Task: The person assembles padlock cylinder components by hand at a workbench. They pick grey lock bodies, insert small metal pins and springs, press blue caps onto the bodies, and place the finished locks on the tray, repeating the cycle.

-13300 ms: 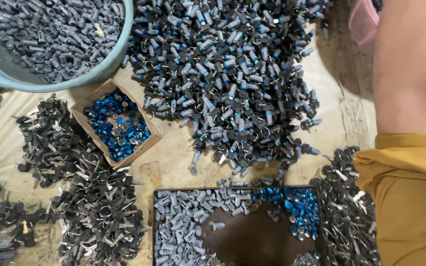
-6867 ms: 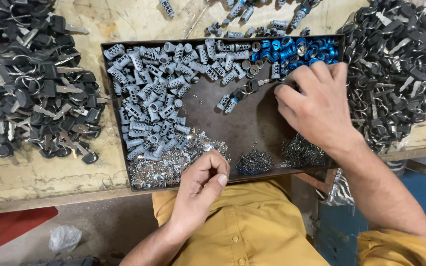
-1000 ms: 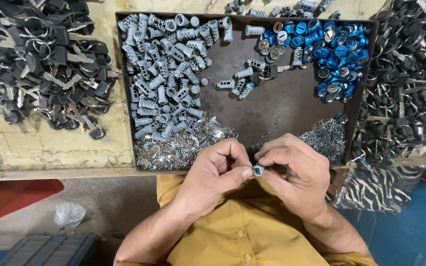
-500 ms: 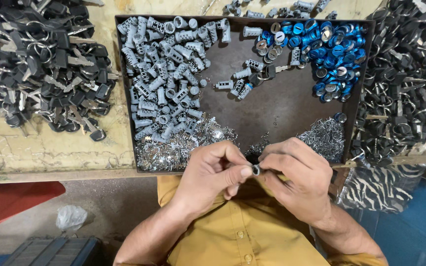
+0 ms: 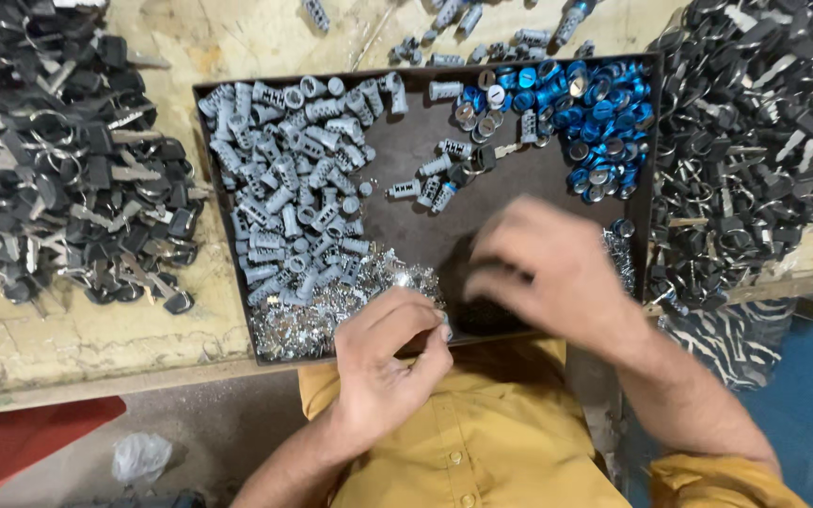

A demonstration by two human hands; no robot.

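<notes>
Close to the yellow shirt, the left hand stays at the tray's near edge, fingers curled around something small I cannot make out. The right hand has pulled away from it; half a second ago the two met over a little part. Now it blurs above the dark tray, fingers spread. Beyond lie shiny metal bits, grey cylinders and blue caps.
</notes>
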